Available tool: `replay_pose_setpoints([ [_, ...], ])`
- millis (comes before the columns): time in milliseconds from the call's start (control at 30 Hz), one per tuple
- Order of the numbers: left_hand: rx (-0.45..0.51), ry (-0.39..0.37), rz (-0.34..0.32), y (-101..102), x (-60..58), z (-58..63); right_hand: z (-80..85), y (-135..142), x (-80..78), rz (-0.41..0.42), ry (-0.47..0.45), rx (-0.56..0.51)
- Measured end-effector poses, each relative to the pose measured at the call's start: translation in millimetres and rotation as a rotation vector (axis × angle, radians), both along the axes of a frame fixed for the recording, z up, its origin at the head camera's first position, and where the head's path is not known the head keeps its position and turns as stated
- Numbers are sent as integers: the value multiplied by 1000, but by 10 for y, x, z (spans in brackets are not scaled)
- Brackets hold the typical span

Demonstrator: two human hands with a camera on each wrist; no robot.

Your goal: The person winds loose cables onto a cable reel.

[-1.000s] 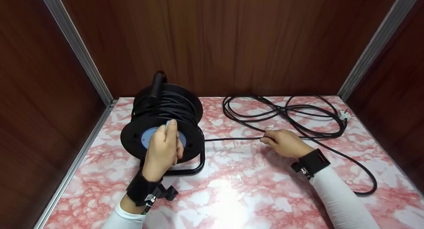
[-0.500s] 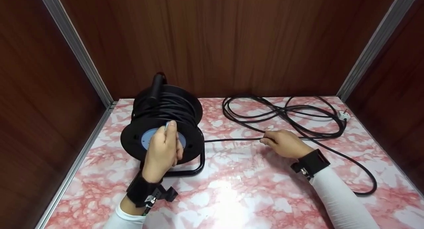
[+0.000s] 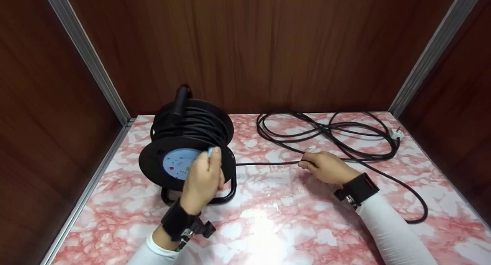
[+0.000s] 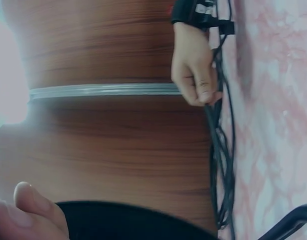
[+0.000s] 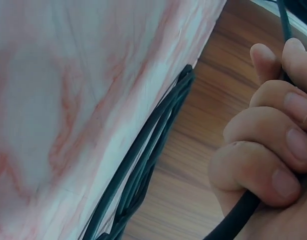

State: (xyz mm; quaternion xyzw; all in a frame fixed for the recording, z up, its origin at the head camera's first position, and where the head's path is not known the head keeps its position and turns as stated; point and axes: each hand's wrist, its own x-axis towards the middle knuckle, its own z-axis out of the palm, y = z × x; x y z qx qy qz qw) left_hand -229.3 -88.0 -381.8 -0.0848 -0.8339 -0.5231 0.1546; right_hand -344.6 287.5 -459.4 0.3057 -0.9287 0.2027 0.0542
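Observation:
A black cable reel (image 3: 150, 167) stands on its frame at the left of the table, black cable wound on its drum (image 3: 195, 123). Its near disc has a light blue socket face (image 3: 177, 161). My left hand (image 3: 200, 180) grips a blue-topped crank knob (image 3: 210, 150) on this disc; the fingers hide most of the knob. From the reel a straight stretch of cable (image 3: 264, 163) runs right to my right hand (image 3: 325, 167), which holds it low over the table. The right wrist view shows the fingers (image 5: 263, 155) curled round the cable.
Loose loops of cable (image 3: 383, 156) lie at the back right, ending in a white plug (image 3: 397, 134). Another bend (image 3: 420, 203) reaches toward the right front. Brown wood-look walls (image 3: 307, 50) enclose the marbled red-and-white table (image 3: 268, 226) on three sides.
My left hand has moved right and slightly down with the knob, turning the disc and uncovering more of the socket face. My right hand, the front cable bend and the plug have shifted slightly left.

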Motion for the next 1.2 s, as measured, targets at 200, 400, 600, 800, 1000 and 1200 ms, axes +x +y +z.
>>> replay_pose_setpoints([
  [200, -167, 20, 49, 71, -9, -84, 8, -87, 35, 39, -34, 7],
  [400, -298, 94, 109, 82, -24, -123, 0, -29, 38, 35, -124, 30],
  [600, -344, 90, 101, 108, -41, -131, 54, 143, -2, 7, 5, 34],
  [800, -327, 89, 105, 119, -44, -147, 123, 152, 6, -9, 213, 53],
  [1000, -418, 73, 114, 154, -59, -294, 50, 43, 11, 2, 67, 37],
  [1200, -600, 137, 170, 156, -52, -469, 18, -56, 44, 5, 21, 26],
])
